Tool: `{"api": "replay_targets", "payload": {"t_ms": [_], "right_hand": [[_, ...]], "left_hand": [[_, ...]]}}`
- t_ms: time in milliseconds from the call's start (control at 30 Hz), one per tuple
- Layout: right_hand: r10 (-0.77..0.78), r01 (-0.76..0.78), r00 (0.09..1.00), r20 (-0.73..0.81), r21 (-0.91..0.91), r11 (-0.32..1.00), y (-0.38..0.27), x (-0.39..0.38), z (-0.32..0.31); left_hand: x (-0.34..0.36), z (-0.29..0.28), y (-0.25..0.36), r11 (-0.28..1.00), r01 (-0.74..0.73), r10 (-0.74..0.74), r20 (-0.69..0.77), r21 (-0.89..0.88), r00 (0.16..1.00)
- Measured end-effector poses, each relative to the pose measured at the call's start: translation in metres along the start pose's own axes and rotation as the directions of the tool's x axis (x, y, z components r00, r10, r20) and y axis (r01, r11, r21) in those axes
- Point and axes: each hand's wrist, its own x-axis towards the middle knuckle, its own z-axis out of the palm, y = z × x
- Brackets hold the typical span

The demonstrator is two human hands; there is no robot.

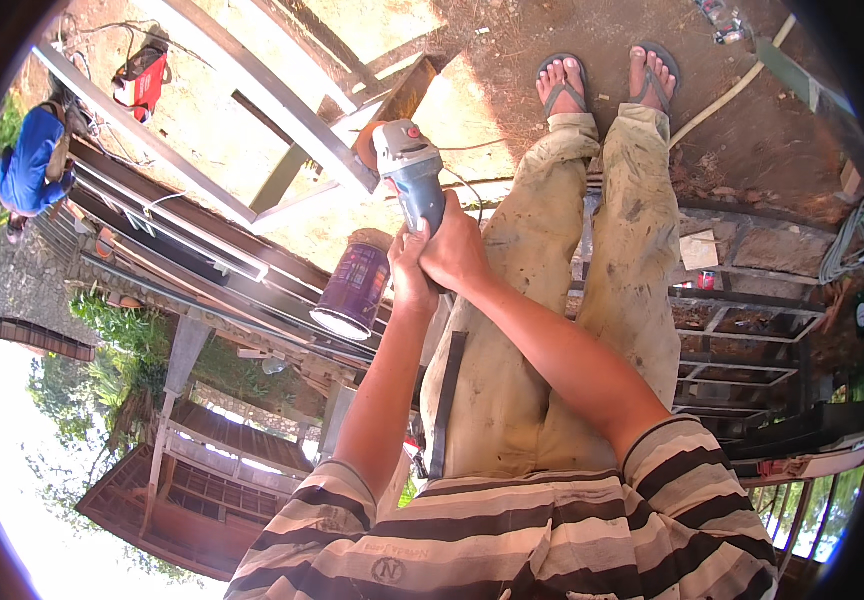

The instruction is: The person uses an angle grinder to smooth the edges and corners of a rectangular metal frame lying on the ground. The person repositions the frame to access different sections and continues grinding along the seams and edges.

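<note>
Both my hands are wrapped around the body of an angle grinder (412, 175), which has a grey metal head and a blue-grey body. My left hand (411, 272) grips its rear part, and my right hand (456, 248) closes around it just beside, the two hands touching. The brownish disc (366, 146) at the grinder's head is beside the end of a grey metal bar (277, 95), part of a welded frame. Whether disc and metal touch, I cannot tell. A thin cord (467, 190) shows beside my right hand.
A purple can (349, 288) stands left of my hands. Farther left are a red machine (142, 84) with cables and a person in blue (34, 160), bent over. My sandalled feet (564, 88) are on dirt ground. Metal racks (737, 340) and a coiled hose (854, 240) lie right.
</note>
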Motion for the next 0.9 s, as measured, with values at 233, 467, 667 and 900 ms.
{"api": "replay_targets", "payload": {"t_ms": [233, 467, 667, 900], "right_hand": [[0.0, 0.0, 1.0, 0.005, -0.006, 1.0, -0.002, 0.001, 0.004], [-0.012, 0.012, 1.0, -0.007, -0.004, 1.0, -0.006, -0.004, 0.004], [0.032, -0.032, 0.999, 0.036, -0.013, 0.999, 0.003, -0.022, -0.004], [0.016, -0.016, 1.0, 0.013, 0.058, 0.998, 0.014, -0.024, -0.005]], "left_hand": [[-0.001, 0.003, 0.005, 1.0, -0.025, 0.025, -0.002, -0.012, 1.0], [-0.004, -0.005, 0.001, 0.998, -0.061, 0.061, 0.03, -0.012, 0.998], [-0.021, 0.001, -0.009, 1.0, 0.012, -0.012, -0.011, -0.026, 1.0], [-0.022, 0.0, -0.017, 0.998, 0.054, -0.054, -0.007, -0.031, 0.999]]}}
